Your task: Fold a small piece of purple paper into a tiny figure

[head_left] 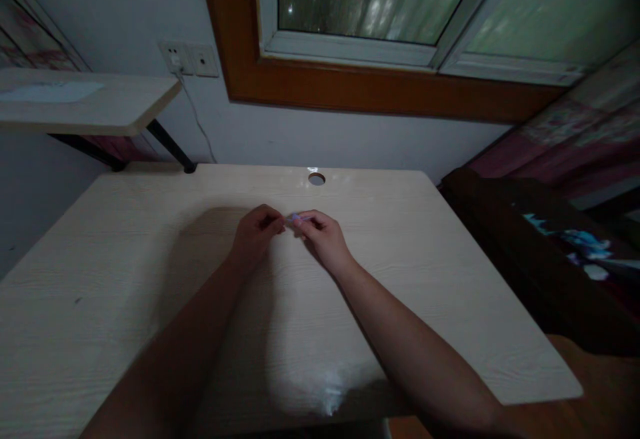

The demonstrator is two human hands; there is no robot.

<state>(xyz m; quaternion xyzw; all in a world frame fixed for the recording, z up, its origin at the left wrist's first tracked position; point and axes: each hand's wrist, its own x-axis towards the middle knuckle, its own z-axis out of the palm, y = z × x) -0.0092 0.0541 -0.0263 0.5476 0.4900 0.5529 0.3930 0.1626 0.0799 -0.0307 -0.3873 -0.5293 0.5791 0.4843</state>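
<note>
Both my hands meet over the middle of the desk (400, 279), toward its far side. My right hand (323, 231) pinches a small, thin, pale blue-violet object (296, 217) between thumb and fingers. It is too small and dim for me to tell its kind. From the other side my left hand (257, 229) closes in a pinch, its fingertips at a thin, pale tip that points out from the right hand's fingers. Whether the two hands hold one piece or two, I cannot tell. Dark shadows of the arms fall on the wood-grain top.
A raised shelf (150, 102) on black legs stands at the desk's back left, with a pale sheet on it. Behind it, a cord hangs from a wall socket (175, 59). A round cable hole (317, 179) lies near the back edge. Dark furniture (500, 239) stands at right.
</note>
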